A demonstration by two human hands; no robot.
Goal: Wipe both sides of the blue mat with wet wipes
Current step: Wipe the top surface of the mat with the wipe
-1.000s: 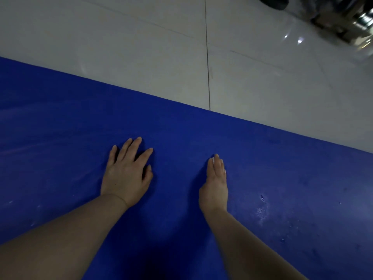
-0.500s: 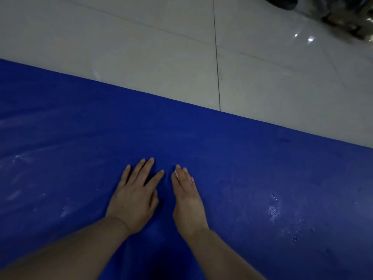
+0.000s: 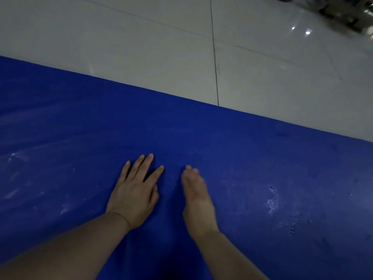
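**Both hands flat on the blue mat**

Nearest the camera, two bare forearms reaching forward over the mat. Left hand (image 3: 134,194) laid palm down on the blue mat (image 3: 252,158), fingers straight and slightly fanned, thumb tucked along the inner side, gripping nothing. Right hand (image 3: 196,201) just beside it, a narrow strip of blue between the two; turned more onto its edge, fingers straight and held together, tips touching the mat, somewhat blurred. No telling whether anything lies beneath the right palm; no wipe visible in either hand.

Spread across the whole lower part of the view, the mat lying flat on the floor. To the right of the right hand, a patch of wet droplets (image 3: 271,203) glinting on the surface. To the left of the left hand, pale smears (image 3: 14,158) across the blue.

Further out, the mat's far edge running diagonally, higher at the left, lower at the right. Beyond it, glossy pale floor tiles (image 3: 141,47) with dark grout lines and two small light reflections at upper right. In the far top right corner, dark blurred objects (image 3: 347,11), too indistinct to identify.
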